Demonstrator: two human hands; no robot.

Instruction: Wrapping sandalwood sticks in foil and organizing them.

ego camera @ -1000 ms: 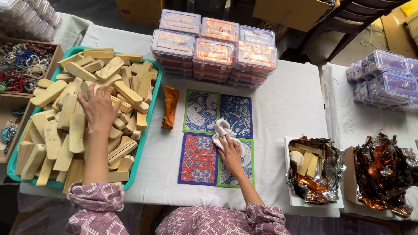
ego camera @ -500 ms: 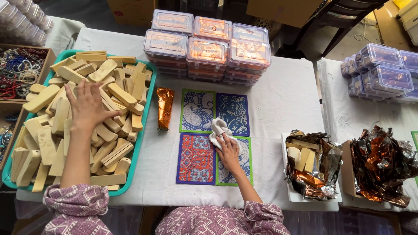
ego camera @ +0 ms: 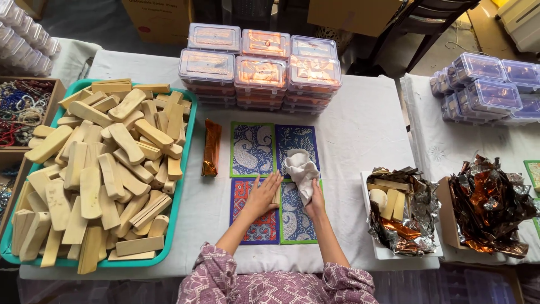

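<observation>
Four patterned cloth mats lie in a square on the white table: a blue paisley one (ego camera: 252,149), a dark blue one (ego camera: 297,138), a red one (ego camera: 253,228) and a second blue paisley one (ego camera: 293,220). My left hand (ego camera: 262,196) rests flat on the seam between the two near mats, fingers spread, nothing visibly held. My right hand (ego camera: 315,204) grips a crumpled white cloth (ego camera: 301,168) that lies over the dark blue mat's near edge. A copper-foil wrapped bar (ego camera: 211,147) lies left of the mats.
A teal tray (ego camera: 187,163) heaped with pale wooden blocks (ego camera: 101,169) fills the left side. Stacked clear lidded boxes (ego camera: 264,62) stand at the back, more (ego camera: 489,93) at right. A white tray (ego camera: 388,259) holds foil and blocks, beside loose crumpled foil (ego camera: 489,205). Bead boxes (ego camera: 22,107) sit far left.
My left hand left the wooden blocks in the tray and came down onto the mats. My right hand pulled the cloth slightly right and toward the far mat.
</observation>
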